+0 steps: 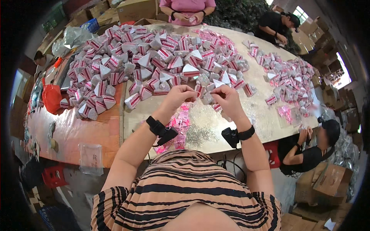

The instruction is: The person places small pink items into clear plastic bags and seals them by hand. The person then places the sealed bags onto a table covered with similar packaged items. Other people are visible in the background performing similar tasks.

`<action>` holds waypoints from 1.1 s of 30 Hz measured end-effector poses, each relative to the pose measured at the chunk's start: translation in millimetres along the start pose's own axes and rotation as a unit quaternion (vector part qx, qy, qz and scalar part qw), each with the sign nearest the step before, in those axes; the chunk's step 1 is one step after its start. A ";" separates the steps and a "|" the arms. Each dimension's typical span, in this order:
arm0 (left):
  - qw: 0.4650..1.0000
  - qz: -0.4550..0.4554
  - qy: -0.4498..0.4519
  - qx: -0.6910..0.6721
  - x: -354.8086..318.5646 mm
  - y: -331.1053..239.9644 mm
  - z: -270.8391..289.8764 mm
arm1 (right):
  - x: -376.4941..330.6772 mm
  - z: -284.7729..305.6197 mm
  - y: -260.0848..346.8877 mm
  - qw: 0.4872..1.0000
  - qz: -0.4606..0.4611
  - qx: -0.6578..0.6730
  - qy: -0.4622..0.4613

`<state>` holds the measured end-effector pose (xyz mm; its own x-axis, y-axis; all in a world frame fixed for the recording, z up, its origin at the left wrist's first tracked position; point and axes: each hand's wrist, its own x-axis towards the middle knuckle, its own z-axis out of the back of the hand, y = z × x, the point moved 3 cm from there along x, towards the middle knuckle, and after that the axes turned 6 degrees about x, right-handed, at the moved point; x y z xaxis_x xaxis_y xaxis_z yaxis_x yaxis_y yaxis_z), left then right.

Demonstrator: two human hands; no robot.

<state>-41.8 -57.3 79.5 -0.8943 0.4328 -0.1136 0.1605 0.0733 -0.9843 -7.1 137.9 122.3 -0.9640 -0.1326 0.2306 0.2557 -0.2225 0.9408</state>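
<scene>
Head view — left hand (178, 96), right hand (227, 99) fingers pinch small packet (204, 94) between them, above table (266, 115).

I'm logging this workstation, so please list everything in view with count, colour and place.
wedge packets: too many to count, silver with red and white stripes, heaped across the far table
small packet: one, silver, pinched between both hands
pink slips: a loose pile, pink, by the left wrist
table: one, silvery top, with an orange-brown board at its left
clear bag: one, on the board's near edge
cardboard boxes: several, brown, lower right
other people: four, around the table
left hand: black wrist strap
right hand: black wrist strap
</scene>
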 end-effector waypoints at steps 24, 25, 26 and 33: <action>0.834 -0.307 -0.086 0.450 -5.1 -39.3 -15.2 | 0.3 -29.9 -41.4 0.958 -0.186 0.218 -0.029; 0.851 -0.279 -0.088 0.437 -3.0 -35.4 -12.9 | 0.4 -30.2 -38.4 0.971 -0.165 0.171 -0.041; 0.866 -0.250 -0.090 0.423 -0.9 -31.5 -10.5 | 0.4 -31.4 -33.7 0.981 -0.143 0.124 -0.052; 0.959 -0.087 -0.055 0.262 15.7 3.5 -1.8 | -8.5 -47.0 -51.7 0.950 -0.126 0.246 -0.148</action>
<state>-54.5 -48.6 74.5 -0.9317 0.3557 0.0739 -0.2023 -0.3391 -0.9188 -8.8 105.1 60.0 -0.9870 0.1584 -0.0262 0.0188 0.2759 0.9610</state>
